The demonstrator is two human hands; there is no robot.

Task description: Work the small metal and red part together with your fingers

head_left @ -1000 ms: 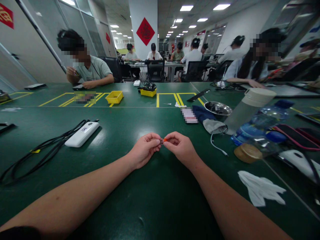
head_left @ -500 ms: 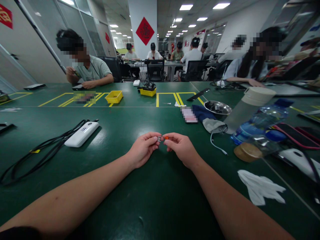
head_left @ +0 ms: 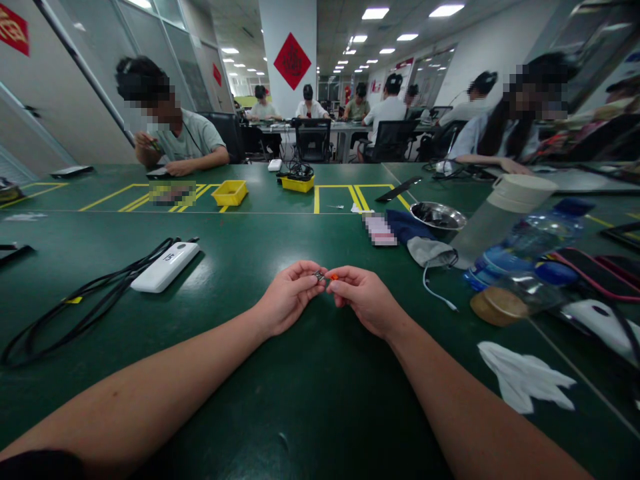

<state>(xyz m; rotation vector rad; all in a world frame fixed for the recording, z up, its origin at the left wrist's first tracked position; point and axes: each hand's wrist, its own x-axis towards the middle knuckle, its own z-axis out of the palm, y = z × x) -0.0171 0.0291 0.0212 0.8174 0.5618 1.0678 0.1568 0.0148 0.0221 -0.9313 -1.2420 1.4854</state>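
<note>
left hand: thumb and index finger pinched together on a small metal piece, remaining fingers curled loosely beneath. right hand: thumb and index finger closed on a small orange piece, other fingers folded in toward the palm. both pieces sit at the fingertips, held above the green table, near the middle of the view; the two sets of fingertips are very near each other, and whether the pieces touch cannot be told at this size. both forearms reach in from the lower corners. to the left, a white power bank lies on the table, with a looped black cable beside it. to the right, a crumpled white cloth lies flat near the right forearm; beyond it, a clear bottle with a blue label stands beside a pale tumbler.
</note>
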